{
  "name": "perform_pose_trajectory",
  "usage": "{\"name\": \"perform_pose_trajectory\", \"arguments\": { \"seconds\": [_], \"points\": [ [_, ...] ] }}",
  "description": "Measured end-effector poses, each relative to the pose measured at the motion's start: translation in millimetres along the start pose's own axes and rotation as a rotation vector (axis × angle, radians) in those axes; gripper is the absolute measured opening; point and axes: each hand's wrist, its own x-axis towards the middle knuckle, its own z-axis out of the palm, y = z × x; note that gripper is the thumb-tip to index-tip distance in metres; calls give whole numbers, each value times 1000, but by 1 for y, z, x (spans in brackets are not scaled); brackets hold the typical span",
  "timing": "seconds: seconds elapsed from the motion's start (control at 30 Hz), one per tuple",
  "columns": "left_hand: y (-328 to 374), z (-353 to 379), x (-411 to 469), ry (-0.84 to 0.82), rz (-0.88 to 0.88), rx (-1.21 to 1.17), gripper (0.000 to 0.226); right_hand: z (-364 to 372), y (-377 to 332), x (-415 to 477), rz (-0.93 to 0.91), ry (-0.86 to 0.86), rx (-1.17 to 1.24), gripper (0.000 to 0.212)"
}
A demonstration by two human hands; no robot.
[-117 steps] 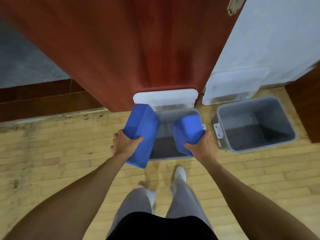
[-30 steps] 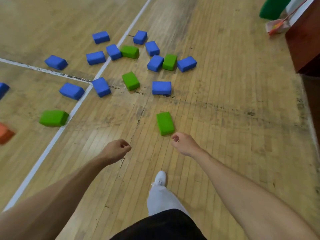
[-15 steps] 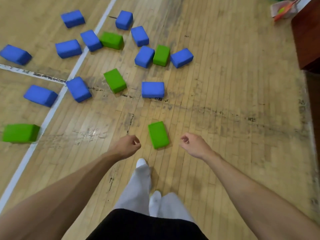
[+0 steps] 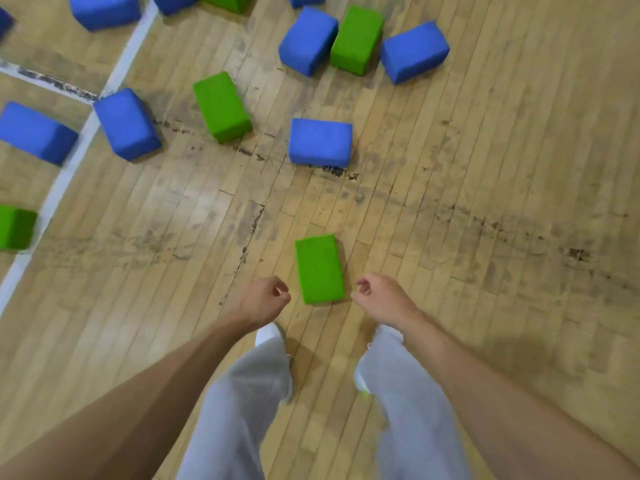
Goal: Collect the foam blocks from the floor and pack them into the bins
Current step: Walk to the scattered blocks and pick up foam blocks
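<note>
No text, labels or nos. readable from here: foam blocks (image 4: 318, 268) plain green/blue, floor (image 4: 485, 168) w/ just a white line (image 4: 69, 168).

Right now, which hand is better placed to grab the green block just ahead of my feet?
Right, but only slightly. The right hand and left hand both hang empty, loosely curled, flanking the nearest green block; the right appears a touch closer to its edge.
</note>
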Motion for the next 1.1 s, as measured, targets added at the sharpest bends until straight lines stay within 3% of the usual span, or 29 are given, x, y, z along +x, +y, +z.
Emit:
{"name": "perform_pose_trajectory", "arguments": {
  "seconds": [0.2, 0.3, 0.4, 0.53, 0.67, 0.87, 0.93, 1.03, 1.1],
  "points": [
    [-46, 116, 191, 24, -156, -177, 44, 77, 80, 198, 17, 3, -23, 41],
    [-71, 167, 274, 49, -214, -274, 60, 124, 116, 281, 33, 4, -25, 59],
    [-90, 202, 337, 69, -296, -423, 59, 164, 143, 342, 92, -20, -7, 82],
    [-112, 227, 396, 150, -306, -648, 57, 198, 156, 389, 113, -10, 28, 72],
    [-113, 208, 429, 305, -203, -579, 79, 200, 153, 413, 139, 71, 158, 61],
    [-112, 149, 436, 49, 14, -681, 94, 193, 129, 436, 235, 165, 434, 58],
    [-106, 129, 436, 136, 17, -650, 96, 184, 104, 443, 212, 188, 514, 54],
    [-97, 84, 429, 291, -1, -585, 81, 151, 54, 452, 134, 226, 495, 45],
    [-95, 44, 420, 395, 17, -541, 100, 122, 17, 450, 74, 236, 462, 31]
  ]
}}
